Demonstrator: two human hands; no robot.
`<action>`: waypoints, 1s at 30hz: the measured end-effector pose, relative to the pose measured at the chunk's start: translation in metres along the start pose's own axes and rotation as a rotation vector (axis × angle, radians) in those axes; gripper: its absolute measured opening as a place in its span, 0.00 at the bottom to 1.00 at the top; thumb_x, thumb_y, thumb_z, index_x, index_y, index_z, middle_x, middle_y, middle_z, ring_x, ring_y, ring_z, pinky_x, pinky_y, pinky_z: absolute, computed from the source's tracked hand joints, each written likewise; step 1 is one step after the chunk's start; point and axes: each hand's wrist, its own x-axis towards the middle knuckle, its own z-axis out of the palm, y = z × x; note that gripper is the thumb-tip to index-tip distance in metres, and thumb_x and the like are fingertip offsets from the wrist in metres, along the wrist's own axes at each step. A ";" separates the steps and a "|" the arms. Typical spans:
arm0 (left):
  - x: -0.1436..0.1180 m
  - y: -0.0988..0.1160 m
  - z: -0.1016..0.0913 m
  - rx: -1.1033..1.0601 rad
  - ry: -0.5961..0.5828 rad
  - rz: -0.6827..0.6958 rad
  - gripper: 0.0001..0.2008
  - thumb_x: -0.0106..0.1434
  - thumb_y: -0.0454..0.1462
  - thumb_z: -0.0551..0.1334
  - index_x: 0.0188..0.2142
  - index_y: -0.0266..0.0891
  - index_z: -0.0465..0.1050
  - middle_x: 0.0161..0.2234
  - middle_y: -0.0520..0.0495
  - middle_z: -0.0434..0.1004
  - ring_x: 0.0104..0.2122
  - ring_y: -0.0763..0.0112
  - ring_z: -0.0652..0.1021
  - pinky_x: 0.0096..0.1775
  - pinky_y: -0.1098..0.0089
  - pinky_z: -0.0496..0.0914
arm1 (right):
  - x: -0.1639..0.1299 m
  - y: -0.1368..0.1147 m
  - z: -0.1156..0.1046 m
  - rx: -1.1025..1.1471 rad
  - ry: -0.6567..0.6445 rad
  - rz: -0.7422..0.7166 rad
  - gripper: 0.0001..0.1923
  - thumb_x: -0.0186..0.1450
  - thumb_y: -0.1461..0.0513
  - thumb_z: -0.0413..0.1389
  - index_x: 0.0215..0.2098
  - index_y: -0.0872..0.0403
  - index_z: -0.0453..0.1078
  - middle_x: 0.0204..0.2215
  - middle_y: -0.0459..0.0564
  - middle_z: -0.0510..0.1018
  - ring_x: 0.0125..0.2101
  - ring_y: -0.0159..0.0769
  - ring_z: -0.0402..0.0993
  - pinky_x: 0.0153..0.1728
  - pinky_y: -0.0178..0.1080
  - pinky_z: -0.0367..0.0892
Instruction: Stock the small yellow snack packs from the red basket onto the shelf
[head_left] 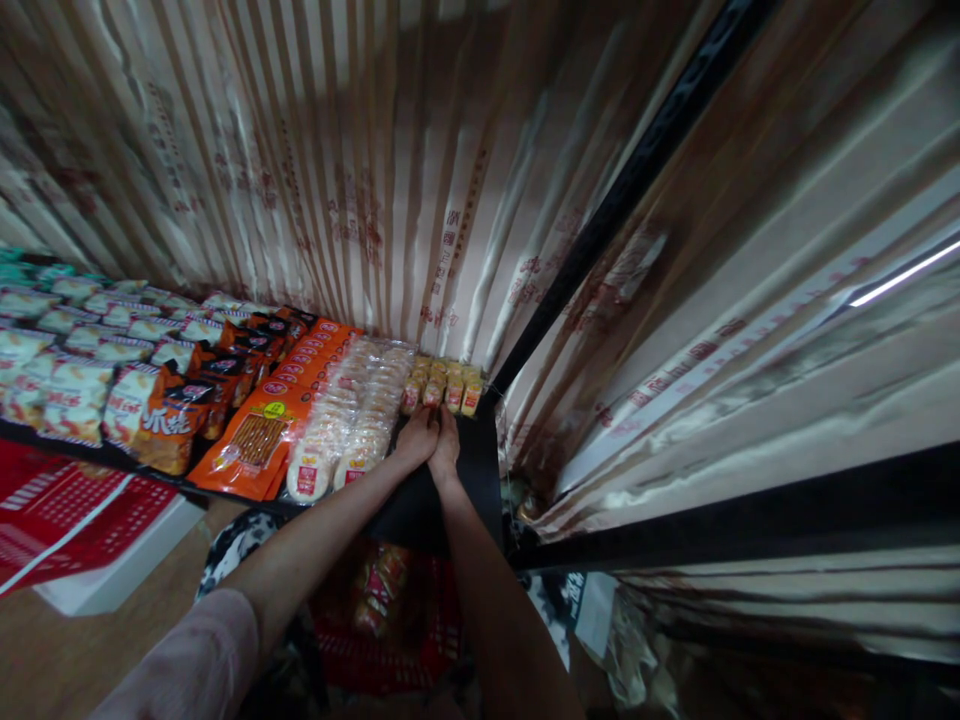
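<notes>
My left hand (418,435) and my right hand (445,440) are side by side, reaching over a black shelf (469,475). Their curled fingertips meet at the front of a small yellow snack pack (432,393), which seems to be gripped between them; the fingers partly cover it. Several more yellow packs (466,390) stand in close rows around it, against the curtain. To their left lie long rows of white round crackers (360,410) in clear wrap, touching the yellow packs.
Orange bags of stick snacks (259,440) and rows of puffed-snack bags (157,415) fill the shelf's left part. A black post (585,250) rises at the right corner before a pleated curtain (405,180). Below are red baskets (75,510), one holding packaged food (381,590).
</notes>
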 end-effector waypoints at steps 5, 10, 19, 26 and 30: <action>-0.002 0.004 -0.001 0.105 -0.027 0.034 0.21 0.62 0.30 0.49 0.55 0.33 0.62 0.58 0.41 0.62 0.59 0.68 0.61 0.60 0.69 0.53 | 0.004 0.002 0.001 -0.027 -0.050 -0.016 0.25 0.60 0.66 0.44 0.56 0.57 0.60 0.55 0.56 0.66 0.54 0.37 0.62 0.54 0.41 0.57; -0.005 0.006 -0.002 0.198 -0.012 0.057 0.22 0.62 0.31 0.49 0.55 0.29 0.62 0.59 0.39 0.60 0.59 0.67 0.60 0.59 0.70 0.53 | 0.005 0.005 0.002 -0.068 -0.058 -0.018 0.25 0.61 0.68 0.43 0.57 0.59 0.59 0.56 0.56 0.65 0.56 0.36 0.60 0.55 0.40 0.56; -0.013 0.016 -0.005 0.217 -0.042 0.091 0.21 0.62 0.30 0.49 0.55 0.31 0.62 0.57 0.39 0.62 0.57 0.65 0.63 0.58 0.67 0.56 | 0.006 0.011 0.006 -0.144 -0.073 -0.102 0.25 0.61 0.69 0.43 0.56 0.58 0.60 0.55 0.56 0.66 0.56 0.36 0.59 0.55 0.40 0.55; -0.013 0.015 -0.006 0.177 -0.034 0.083 0.21 0.62 0.30 0.50 0.54 0.32 0.64 0.57 0.39 0.63 0.57 0.61 0.64 0.57 0.64 0.58 | 0.004 0.012 0.006 -0.139 -0.056 -0.141 0.24 0.61 0.70 0.42 0.56 0.63 0.59 0.56 0.61 0.64 0.57 0.40 0.57 0.55 0.41 0.54; -0.009 0.009 -0.003 0.176 -0.034 0.098 0.21 0.62 0.30 0.50 0.55 0.30 0.63 0.57 0.37 0.62 0.57 0.63 0.64 0.58 0.65 0.57 | 0.004 0.010 0.005 -0.155 -0.081 -0.142 0.25 0.61 0.70 0.42 0.56 0.63 0.60 0.56 0.60 0.65 0.57 0.38 0.58 0.55 0.39 0.55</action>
